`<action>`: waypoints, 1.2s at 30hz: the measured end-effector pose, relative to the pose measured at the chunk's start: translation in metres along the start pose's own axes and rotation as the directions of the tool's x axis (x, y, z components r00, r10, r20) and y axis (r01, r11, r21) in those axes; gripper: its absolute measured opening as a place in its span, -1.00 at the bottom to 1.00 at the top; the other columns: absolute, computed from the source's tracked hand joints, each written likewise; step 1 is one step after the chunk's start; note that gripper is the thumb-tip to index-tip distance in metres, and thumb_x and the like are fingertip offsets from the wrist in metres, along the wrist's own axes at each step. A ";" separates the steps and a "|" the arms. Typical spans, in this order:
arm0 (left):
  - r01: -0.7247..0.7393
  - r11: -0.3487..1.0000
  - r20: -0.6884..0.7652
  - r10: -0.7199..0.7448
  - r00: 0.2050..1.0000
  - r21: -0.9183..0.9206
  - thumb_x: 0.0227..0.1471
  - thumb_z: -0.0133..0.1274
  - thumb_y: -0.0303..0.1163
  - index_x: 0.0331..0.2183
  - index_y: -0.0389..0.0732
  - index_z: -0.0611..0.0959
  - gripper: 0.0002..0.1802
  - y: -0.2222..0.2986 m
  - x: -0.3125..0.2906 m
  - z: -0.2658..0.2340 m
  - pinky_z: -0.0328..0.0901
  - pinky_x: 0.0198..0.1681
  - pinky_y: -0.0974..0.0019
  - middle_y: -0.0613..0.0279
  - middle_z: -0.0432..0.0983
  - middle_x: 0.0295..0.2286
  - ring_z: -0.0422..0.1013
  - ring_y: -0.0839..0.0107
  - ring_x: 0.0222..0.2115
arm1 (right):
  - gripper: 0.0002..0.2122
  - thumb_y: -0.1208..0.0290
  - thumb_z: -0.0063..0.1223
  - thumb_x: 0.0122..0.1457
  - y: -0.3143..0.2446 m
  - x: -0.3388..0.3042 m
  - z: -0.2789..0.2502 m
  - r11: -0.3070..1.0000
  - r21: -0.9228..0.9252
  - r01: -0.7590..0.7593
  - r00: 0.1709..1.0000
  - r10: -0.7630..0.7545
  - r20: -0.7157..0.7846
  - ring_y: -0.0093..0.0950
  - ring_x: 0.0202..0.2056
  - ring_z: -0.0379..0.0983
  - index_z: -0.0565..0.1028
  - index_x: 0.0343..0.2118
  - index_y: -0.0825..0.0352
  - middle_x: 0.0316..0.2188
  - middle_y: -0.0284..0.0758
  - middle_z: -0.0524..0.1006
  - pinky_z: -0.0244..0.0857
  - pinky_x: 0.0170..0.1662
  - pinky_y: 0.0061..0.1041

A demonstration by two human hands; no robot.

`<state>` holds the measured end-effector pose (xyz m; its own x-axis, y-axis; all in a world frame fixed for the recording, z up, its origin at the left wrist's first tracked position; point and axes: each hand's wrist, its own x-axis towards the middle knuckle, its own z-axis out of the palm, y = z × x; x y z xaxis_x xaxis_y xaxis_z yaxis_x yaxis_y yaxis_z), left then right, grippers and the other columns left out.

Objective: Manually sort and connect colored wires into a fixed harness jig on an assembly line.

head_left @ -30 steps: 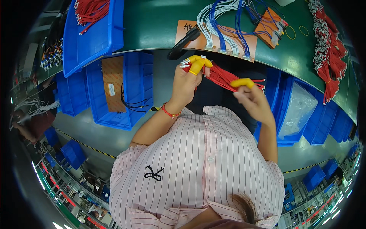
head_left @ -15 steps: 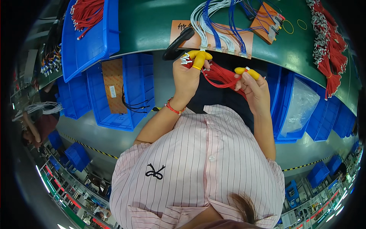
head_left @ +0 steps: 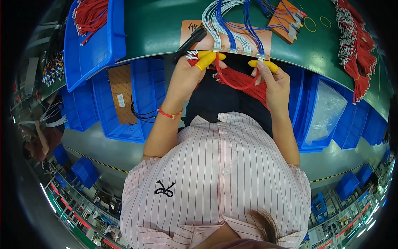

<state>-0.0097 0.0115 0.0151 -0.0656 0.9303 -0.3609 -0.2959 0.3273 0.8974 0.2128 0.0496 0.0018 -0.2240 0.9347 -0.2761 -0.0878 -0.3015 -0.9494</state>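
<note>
My left hand point(head_left: 185, 81), with yellow finger covers, is closed on several red cables whose white connector ends point(head_left: 192, 54) stick out past the fingers. From there a looped red cable point(head_left: 237, 87) runs across to my right hand point(head_left: 277, 83). The right thumb and a yellow-covered finger pinch its end at a white connector point(head_left: 260, 57), right at the blue cables' point(head_left: 253, 35) end on the table edge. White cables point(head_left: 209, 25) end in connectors near my left fingertips. Below, a bundle of red cables point(head_left: 248, 89) lies over my lap.
An orange sheet point(head_left: 188, 31) lies on the green table point(head_left: 153, 25) with a black curved object point(head_left: 192, 42). Rightward are an orange block point(head_left: 283, 23), rubber bands point(head_left: 309, 25) and hanging red cables point(head_left: 356, 54). Blue bins point(head_left: 118, 45) stand left and below the table.
My right hand has risen slightly to the blue cables' end with the red cable's connector. My left hand has shifted left, and the cable loop between the hands is wider.
</note>
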 end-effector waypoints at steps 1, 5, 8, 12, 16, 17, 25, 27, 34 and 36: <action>0.042 0.986 0.048 -0.051 0.998 0.160 0.18 -0.11 -0.48 -0.30 -0.37 0.65 -0.75 0.008 -0.003 -0.004 0.17 -0.57 0.56 0.22 0.62 -0.45 0.28 0.68 -0.66 | -0.77 0.37 0.04 0.25 0.000 0.001 -0.002 0.999 0.028 -0.020 1.000 0.020 0.012 -0.72 -0.56 0.32 0.58 -0.27 0.48 -0.51 -0.37 0.54 0.21 -0.42 -0.72; -0.041 0.913 0.238 -0.062 0.969 0.405 0.15 -0.13 -0.56 -0.31 -0.40 0.64 -0.76 0.006 -0.011 -0.016 0.31 -0.04 0.34 0.20 0.61 -0.39 0.50 0.40 -0.24 | -0.79 0.38 0.05 0.23 -0.006 0.005 -0.006 0.984 0.145 -0.105 0.993 0.095 0.076 -0.73 -0.58 0.29 0.58 -0.29 0.45 -0.53 -0.38 0.53 0.18 -0.43 -0.75; -0.043 0.966 0.153 0.003 0.988 0.253 0.18 -0.13 -0.53 -0.25 -0.36 0.64 -0.75 -0.006 -0.017 -0.016 0.29 -0.30 0.47 0.24 0.61 -0.41 0.43 0.55 -0.44 | -0.79 0.38 0.03 0.25 0.000 0.006 -0.005 0.927 0.335 -0.166 0.985 0.141 0.097 -0.72 -0.58 0.29 0.56 -0.25 0.45 -0.53 -0.38 0.53 0.19 -0.43 -0.73; -0.019 0.989 0.031 0.014 0.999 0.145 0.22 -0.14 -0.47 -0.16 -0.33 0.63 -0.73 -0.019 -0.015 -0.013 0.07 -0.60 0.58 0.28 0.60 -0.43 0.18 0.74 -0.66 | -0.77 0.36 0.00 0.27 0.009 0.007 -0.006 0.855 0.476 -0.206 0.977 0.151 0.152 -0.70 -0.55 0.31 0.52 -0.18 0.45 -0.48 -0.36 0.54 0.22 -0.41 -0.71; -0.053 0.998 0.014 0.053 0.999 0.027 0.24 -0.14 -0.39 -0.16 -0.35 0.61 -0.70 -0.015 -0.006 0.007 -0.05 -0.66 0.58 0.27 0.59 -0.45 0.05 0.78 -0.72 | -0.74 0.33 -0.01 0.28 0.001 0.008 -0.009 0.902 0.367 -0.227 0.972 0.184 0.148 -0.68 -0.51 0.33 0.51 -0.16 0.46 -0.41 -0.34 0.54 0.25 -0.37 -0.68; -0.034 0.999 0.022 0.035 0.999 -0.039 0.25 -0.13 -0.38 -0.18 -0.37 0.61 -0.70 -0.014 -0.003 0.008 -0.04 -0.66 0.58 0.26 0.59 -0.46 0.05 0.77 -0.72 | -0.74 0.33 -0.01 0.28 -0.003 0.006 -0.008 0.920 0.321 -0.224 0.973 0.192 0.127 -0.67 -0.50 0.34 0.51 -0.16 0.47 -0.40 -0.33 0.54 0.25 -0.36 -0.67; -0.009 0.964 0.076 0.031 0.997 -0.265 0.24 -0.11 -0.35 -0.23 -0.42 0.61 -0.68 -0.020 0.007 0.011 0.00 -0.61 0.59 0.21 0.55 -0.51 0.06 0.74 -0.71 | -0.74 0.34 0.13 0.16 0.053 0.013 -0.003 0.810 -0.551 0.203 0.977 -0.129 0.171 -0.42 -0.39 0.48 0.55 -0.19 0.42 -0.39 -0.26 0.56 0.35 -0.27 -0.47; -0.012 0.968 0.057 0.027 0.998 -0.249 0.24 -0.10 -0.34 -0.25 -0.41 0.61 -0.69 -0.019 0.007 0.013 0.02 -0.60 0.58 0.24 0.53 -0.54 0.08 0.74 -0.70 | -0.75 0.35 0.15 0.12 0.063 0.025 0.002 0.684 -0.669 0.289 0.955 -0.154 0.255 -0.30 -0.39 0.51 0.55 -0.22 0.44 -0.40 -0.19 0.57 0.36 -0.28 -0.41; -0.026 0.957 0.157 0.074 0.985 -0.289 0.28 -0.17 -0.33 -0.30 -0.36 0.53 -0.71 -0.027 -0.003 0.008 0.12 -0.51 0.52 0.36 0.30 -0.64 0.17 0.65 -0.62 | -0.78 0.36 0.10 0.16 0.067 0.031 0.008 0.788 -0.586 0.190 0.971 -0.064 0.228 -0.38 -0.42 0.53 0.55 -0.27 0.46 -0.44 -0.19 0.58 0.37 -0.30 -0.45; -0.008 0.921 0.206 0.095 0.974 -0.390 0.30 -0.20 -0.30 -0.37 -0.32 0.50 -0.68 -0.024 -0.017 0.007 0.15 -0.49 0.49 0.43 0.16 -0.71 0.16 0.63 -0.64 | -0.79 0.38 0.06 0.20 0.066 0.026 0.009 0.926 -0.363 0.101 0.976 -0.022 0.217 -0.45 -0.43 0.52 0.53 -0.27 0.46 -0.45 -0.23 0.57 0.36 -0.30 -0.49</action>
<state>0.0056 -0.0107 0.0016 0.1041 0.9713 -0.2140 -0.6433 0.2298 0.7303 0.1929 0.0529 -0.0667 -0.4270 0.8780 -0.2163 0.2481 -0.1163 -0.9617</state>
